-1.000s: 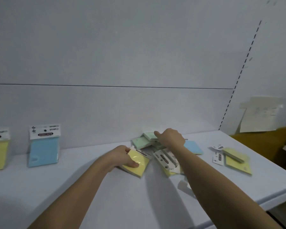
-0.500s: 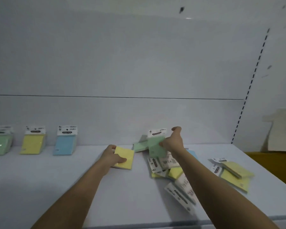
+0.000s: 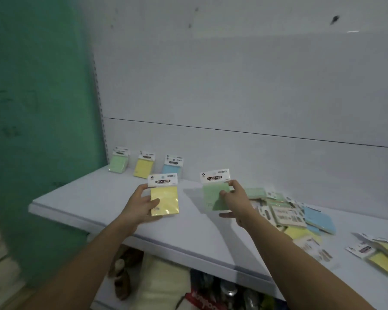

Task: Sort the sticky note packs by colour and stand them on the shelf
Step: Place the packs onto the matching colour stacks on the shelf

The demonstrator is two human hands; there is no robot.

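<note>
My left hand (image 3: 139,204) holds a yellow sticky note pack (image 3: 164,198) upright above the white shelf (image 3: 81,198). My right hand (image 3: 235,202) holds a green sticky note pack (image 3: 214,191) upright beside it. Three packs stand against the back wall at the left: a green pack (image 3: 119,161), a yellow pack (image 3: 144,164) and a blue pack (image 3: 172,167). A loose pile of packs (image 3: 287,213) in green, yellow and blue lies flat on the shelf to the right of my right hand.
Two more yellow packs (image 3: 381,253) lie at the shelf's far right. A green wall (image 3: 38,130) borders the shelf on the left. Below the shelf's front edge sit bags and bottles (image 3: 188,289).
Both hands have lifted their packs off the shelf and carried them left. The view has swung left, bringing the three standing packs and the green wall closer.
</note>
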